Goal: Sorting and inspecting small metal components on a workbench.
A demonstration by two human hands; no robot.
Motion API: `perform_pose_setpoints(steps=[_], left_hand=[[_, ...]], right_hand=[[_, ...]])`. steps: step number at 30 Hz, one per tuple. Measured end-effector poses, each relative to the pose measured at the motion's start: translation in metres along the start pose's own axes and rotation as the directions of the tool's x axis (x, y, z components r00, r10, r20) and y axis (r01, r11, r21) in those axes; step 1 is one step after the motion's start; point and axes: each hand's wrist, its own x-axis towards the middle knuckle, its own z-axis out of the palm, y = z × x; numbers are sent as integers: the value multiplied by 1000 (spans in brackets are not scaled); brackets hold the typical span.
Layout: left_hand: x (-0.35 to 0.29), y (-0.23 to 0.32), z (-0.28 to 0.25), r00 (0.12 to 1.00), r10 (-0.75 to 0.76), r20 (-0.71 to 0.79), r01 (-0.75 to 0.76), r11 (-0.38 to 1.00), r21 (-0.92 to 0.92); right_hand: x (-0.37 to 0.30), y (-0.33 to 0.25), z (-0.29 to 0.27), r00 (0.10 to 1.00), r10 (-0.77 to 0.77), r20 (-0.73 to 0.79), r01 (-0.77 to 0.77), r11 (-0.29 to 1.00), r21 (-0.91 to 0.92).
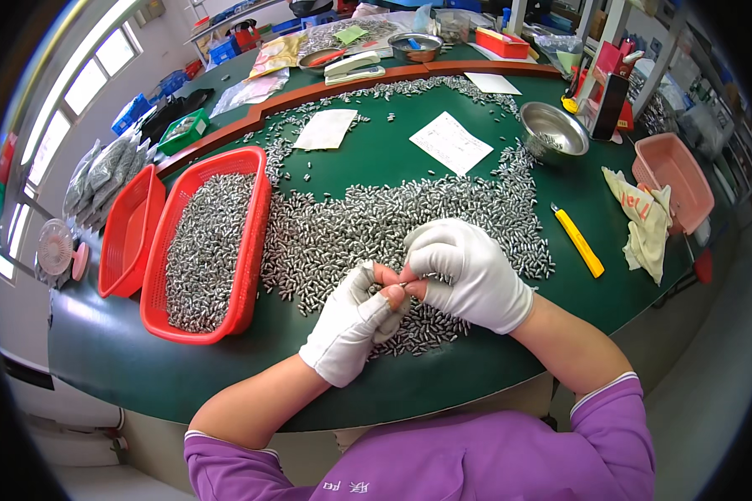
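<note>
- Lining the green desk (100, 351) at left with red baskets (256, 250).
- Pinching between nearly closed left fingers (384, 274) and right fingers (417, 289) a tiny, silvery, partly hidden piece (403, 285), above a glossy heap (334, 242).
- Leaving open room between yellow cutter (580, 245) and pale cloth (643, 221).

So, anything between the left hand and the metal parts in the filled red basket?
Yes: the red basket's right wall stands between the left hand and the metal parts inside. The basket is open on top, so nothing visible blocks the way from above.
</note>
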Motion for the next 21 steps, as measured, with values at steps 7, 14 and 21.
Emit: perform_pose_setpoints(steps=[7,14,21], left_hand=[[-2,2,1,999,-34,-8,34,997,76],[-3,5,5,999,-48,-16,50,987,150],[-7,9,7,995,-83,-49,92,968,235]], right_hand=[[4,-1,-3,995,-91,28,92,995,-43],[5,-2,-4,978,-208,36,211,961,-181],[8,-3,-4,963,-245,115,267,932,-244]])
